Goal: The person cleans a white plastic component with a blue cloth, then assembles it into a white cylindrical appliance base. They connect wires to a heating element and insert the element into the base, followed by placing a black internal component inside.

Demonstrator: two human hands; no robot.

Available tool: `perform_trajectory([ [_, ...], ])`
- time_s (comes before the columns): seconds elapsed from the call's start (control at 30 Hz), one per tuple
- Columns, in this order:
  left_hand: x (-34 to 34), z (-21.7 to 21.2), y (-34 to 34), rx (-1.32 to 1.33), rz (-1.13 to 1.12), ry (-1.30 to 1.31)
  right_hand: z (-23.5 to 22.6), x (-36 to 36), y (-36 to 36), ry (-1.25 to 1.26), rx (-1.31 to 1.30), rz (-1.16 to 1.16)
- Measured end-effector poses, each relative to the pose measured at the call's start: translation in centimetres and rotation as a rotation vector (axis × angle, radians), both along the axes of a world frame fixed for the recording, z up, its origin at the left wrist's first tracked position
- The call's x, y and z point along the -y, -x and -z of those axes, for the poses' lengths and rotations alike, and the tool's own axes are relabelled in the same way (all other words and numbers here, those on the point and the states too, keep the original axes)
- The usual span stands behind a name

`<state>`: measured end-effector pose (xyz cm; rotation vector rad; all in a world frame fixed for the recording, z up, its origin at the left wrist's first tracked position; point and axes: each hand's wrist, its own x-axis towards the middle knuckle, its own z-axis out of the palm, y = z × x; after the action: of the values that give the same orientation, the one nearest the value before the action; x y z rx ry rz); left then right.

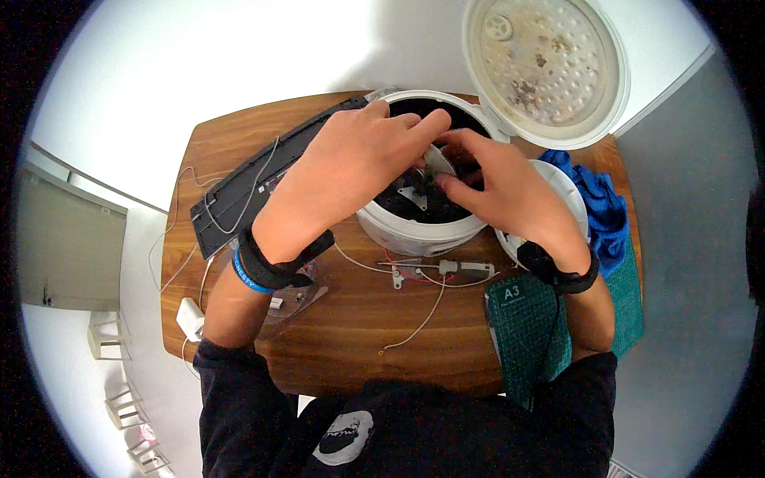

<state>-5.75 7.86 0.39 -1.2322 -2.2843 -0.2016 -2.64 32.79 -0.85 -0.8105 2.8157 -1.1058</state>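
Note:
A round white rice cooker (pixel 422 233) stands at the far middle of the table, its stained lid (pixel 550 64) swung up and back. Over its dark opening both my hands meet on a greyish metal piece (pixel 437 162), whose full shape my fingers cover. My left hand (pixel 355 155) reaches across the rim from the left, fingers bent down onto the piece. From the right, my right hand (pixel 506 183) has thumb and fingers curled around its other side. Lower inside the cooker lies a small silvery bracket (pixel 413 197).
A black keyboard (pixel 227 199) with a grey cable slants at the left. Before the cooker lie a screwdriver (pixel 470 268) and loose wires. Green cutting mats (pixel 522 327), a white round dish (pixel 579 215) and a blue cloth (pixel 602 211) are at the right. A white power adapter (pixel 190 320) sits at the left edge.

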Motion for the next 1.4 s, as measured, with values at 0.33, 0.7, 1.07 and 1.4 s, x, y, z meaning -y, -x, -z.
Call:
perform_trajectory([
  [0.33,0.2,0.1,-0.1,0.071,-0.003,-0.069,0.5,0.0,0.1,0.000,-0.175,-0.078],
  [0.7,1.0,-0.1,-0.9,0.235,0.018,-0.148,0.7,0.1,-0.4,-0.042,-0.198,-0.069],
  [1.07,2.4,0.4,-1.8,0.442,0.054,-0.262,1.0,0.0,0.7,-0.125,-0.266,-0.080],
  [1.4,4.1,0.8,-2.3,0.357,0.055,-0.211,-0.1,0.0,1.7,-0.275,-0.224,-0.129],
])
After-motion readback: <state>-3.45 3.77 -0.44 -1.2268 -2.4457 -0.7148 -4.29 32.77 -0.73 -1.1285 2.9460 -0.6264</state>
